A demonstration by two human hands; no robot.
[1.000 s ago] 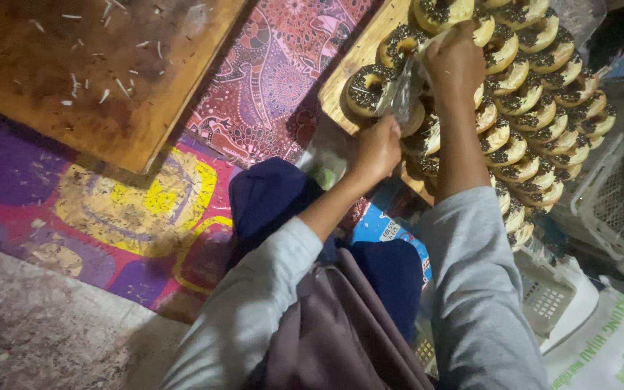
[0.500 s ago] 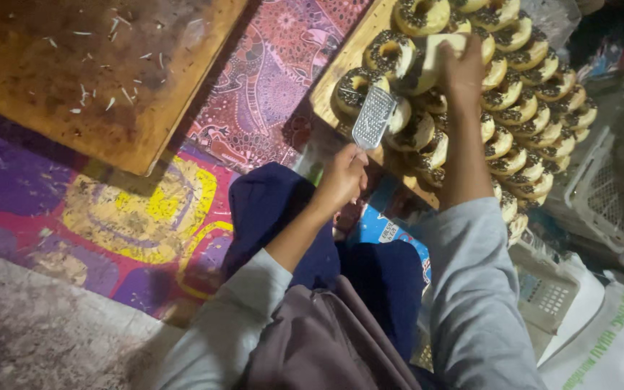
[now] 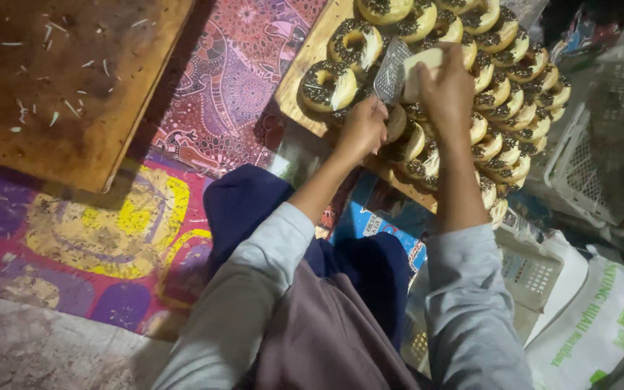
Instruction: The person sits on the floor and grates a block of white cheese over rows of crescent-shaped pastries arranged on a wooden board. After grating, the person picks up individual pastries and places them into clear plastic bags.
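Over the doughnuts (image 3: 330, 85), left hand (image 3: 361, 130) grips grater (image 3: 391, 71); right hand (image 3: 445, 88) clasps cheese (image 3: 422, 63).

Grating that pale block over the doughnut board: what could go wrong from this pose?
1. The right hand presses the pale block against the grater with fingertips near the blade; as the block shrinks, a slip could nick them.
2. The left hand hangs low over the doughnuts and could smear their topping.
3. Shavings may miss the wooden board and land on the patterned cloth.
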